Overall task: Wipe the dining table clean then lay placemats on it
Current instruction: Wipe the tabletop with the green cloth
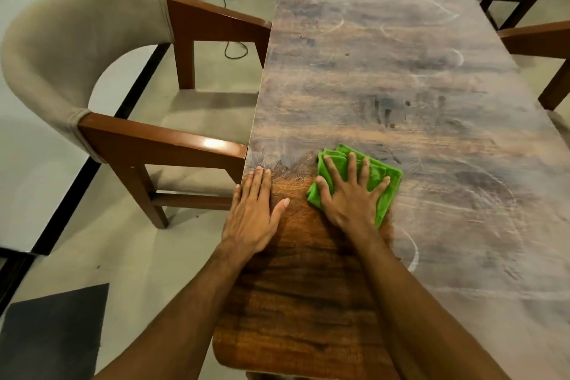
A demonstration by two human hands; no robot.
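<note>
- Fingers (365,168) of the right hand (351,194) lie spread and flat, pressing a folded green cloth (384,191) onto the dining table (401,77), low in mid-frame.
- Left hand (254,210) rests open, palm down, fingers together at the table's left edge, gripping nothing.
- Dark, clean wood shows around the hands; a pale dusty film covers the upper and right tabletop.
- One padded chair (77,65) stands at left, tucked against the table.

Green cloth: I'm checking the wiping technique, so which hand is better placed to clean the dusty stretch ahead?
Right hand: it lies flat on the green cloth at the dusty edge. Left hand is bare, resting by the table edge.
</note>
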